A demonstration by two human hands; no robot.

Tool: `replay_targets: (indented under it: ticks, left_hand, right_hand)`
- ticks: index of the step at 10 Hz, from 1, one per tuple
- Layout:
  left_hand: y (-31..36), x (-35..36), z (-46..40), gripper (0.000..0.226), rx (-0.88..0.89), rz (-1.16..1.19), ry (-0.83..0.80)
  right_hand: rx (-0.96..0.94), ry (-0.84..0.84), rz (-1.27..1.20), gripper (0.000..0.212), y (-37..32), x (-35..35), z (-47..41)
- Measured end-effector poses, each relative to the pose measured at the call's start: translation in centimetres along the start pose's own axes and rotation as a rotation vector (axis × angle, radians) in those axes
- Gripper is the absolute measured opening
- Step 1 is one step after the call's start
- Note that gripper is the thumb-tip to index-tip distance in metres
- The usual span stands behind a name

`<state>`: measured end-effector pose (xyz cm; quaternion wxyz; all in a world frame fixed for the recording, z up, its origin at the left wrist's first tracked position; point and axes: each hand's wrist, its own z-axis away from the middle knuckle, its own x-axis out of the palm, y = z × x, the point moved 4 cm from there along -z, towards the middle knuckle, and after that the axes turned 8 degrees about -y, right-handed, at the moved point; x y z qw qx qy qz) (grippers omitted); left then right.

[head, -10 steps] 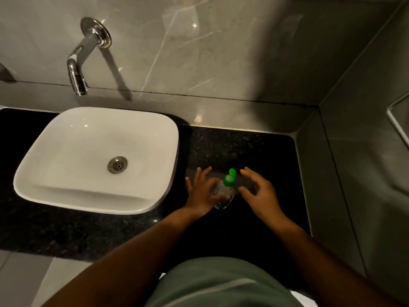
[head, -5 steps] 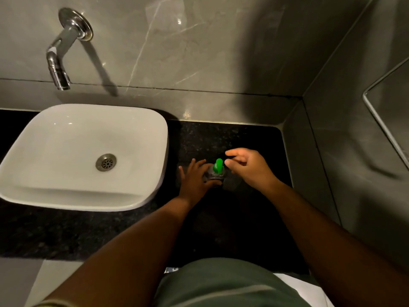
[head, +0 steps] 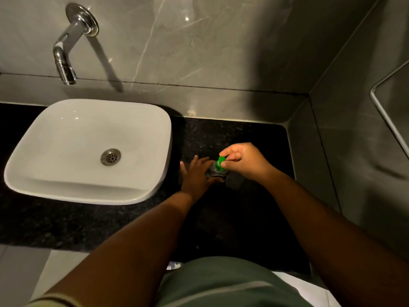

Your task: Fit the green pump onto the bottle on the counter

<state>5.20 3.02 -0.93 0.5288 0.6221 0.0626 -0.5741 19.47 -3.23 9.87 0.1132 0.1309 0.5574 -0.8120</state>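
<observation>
A small clear bottle (head: 216, 172) stands upright on the black speckled counter (head: 254, 138), to the right of the basin. A green pump (head: 220, 162) sits on its top. My left hand (head: 195, 176) wraps the bottle's left side, fingers spread around it. From the right, my right hand (head: 241, 161) comes over the top and pinches the green pump between thumb and fingertips. Most of the bottle's body is hidden by the two hands.
A white square basin (head: 88, 149) with a metal drain sits on the counter's left. A chrome wall tap (head: 66, 56) hangs above it. Grey marble walls close the back and right side. A metal-framed panel (head: 389, 111) is on the right wall.
My right hand has moved from open beside the bottle to closed on the green pump. My left hand has stayed on the bottle. The camera has shifted.
</observation>
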Motion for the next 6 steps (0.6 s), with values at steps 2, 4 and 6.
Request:
replay_targets:
  ticks: [2,4,6]
  left_hand:
    - [0.12,-0.21,0.0,0.064,-0.009,-0.017,-0.006]
    - [-0.13,0.07,0.03,0.061,-0.016,0.003,0.012]
    - [-0.06,0.39,-0.13,0.064,-0.021,0.027,-0.018]
  right_hand:
    - [0.04,-0.092,0.046,0.03,-0.66,-0.74,-0.58]
    - [0.035,-0.018,-0.06,0.028,0.3,-0.03,-0.46]
    - [0.04,0.016,-0.079,0.038,0.13,-0.13,0.15]
